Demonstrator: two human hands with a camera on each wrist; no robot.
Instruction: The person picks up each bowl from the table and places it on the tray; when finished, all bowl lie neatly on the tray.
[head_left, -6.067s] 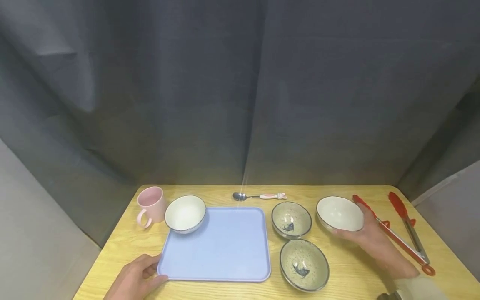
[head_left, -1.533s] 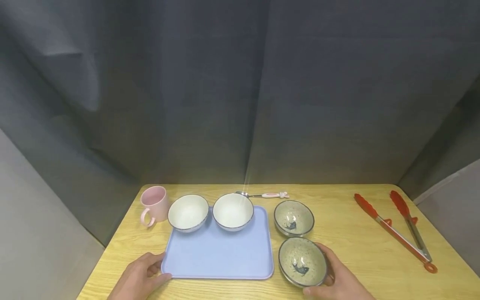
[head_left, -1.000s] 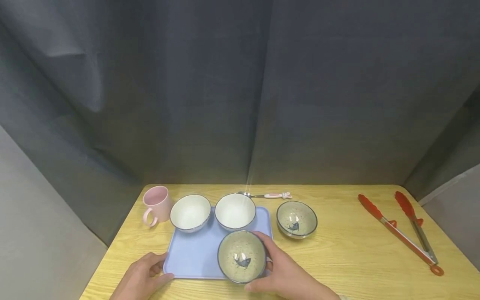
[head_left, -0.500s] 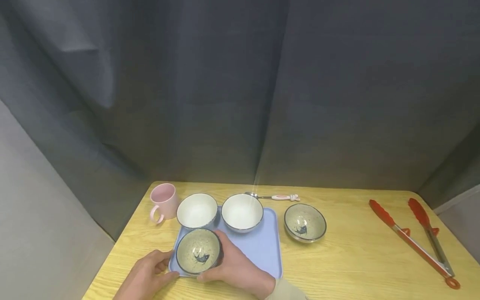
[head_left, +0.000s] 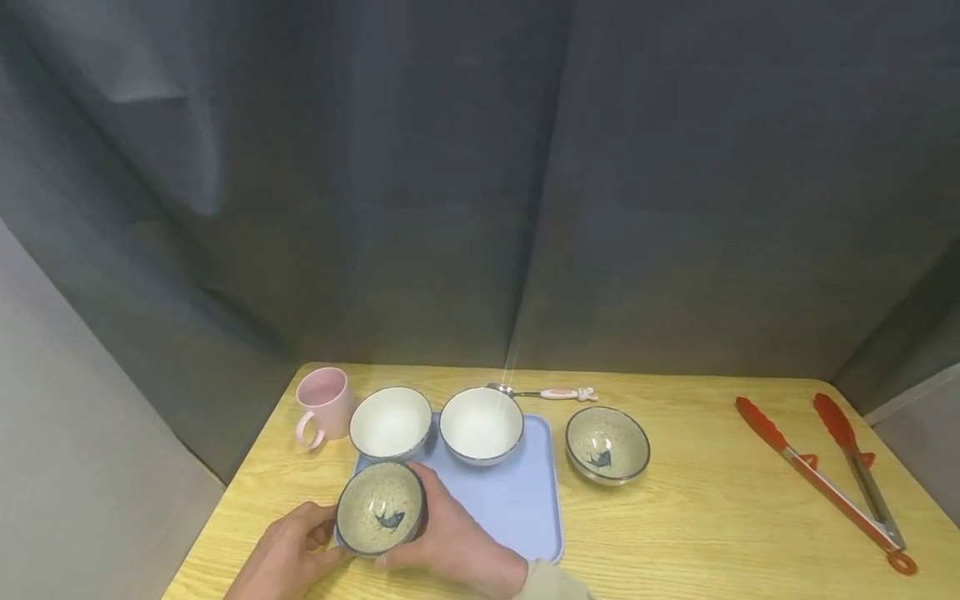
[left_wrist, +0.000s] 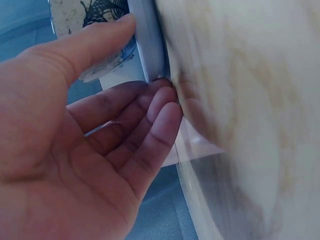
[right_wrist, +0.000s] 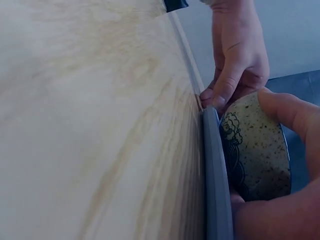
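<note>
My right hand (head_left: pixel 461 537) grips a speckled grey-beige bowl (head_left: pixel 378 508) with a dark fish drawn inside, over the near left corner of the blue tray (head_left: pixel 517 517). In the right wrist view the bowl's speckled outside (right_wrist: pixel 262 155) shows between thumb and fingers, close by the tray's edge. My left hand (head_left: pixel 283 550) holds that same tray corner, thumb at the near edge and fingers at the left side. Two white bowls with dark rims, a left one (head_left: pixel 390 423) and a right one (head_left: pixel 482 425), stand along the tray's far side.
A second speckled bowl (head_left: pixel 607 446) stands on the wooden table (head_left: pixel 705 500) right of the tray. At the far left is a pink mug (head_left: pixel 326 404). A spoon (head_left: pixel 558 394) with a pink and white handle lies behind the tray, and red-tipped tongs (head_left: pixel 832 492) lie at the right.
Earlier, my right hand brought the right white bowl onto the tray. It then took the nearer speckled bowl and carried it left to the tray's near left corner. The left hand stayed there.
</note>
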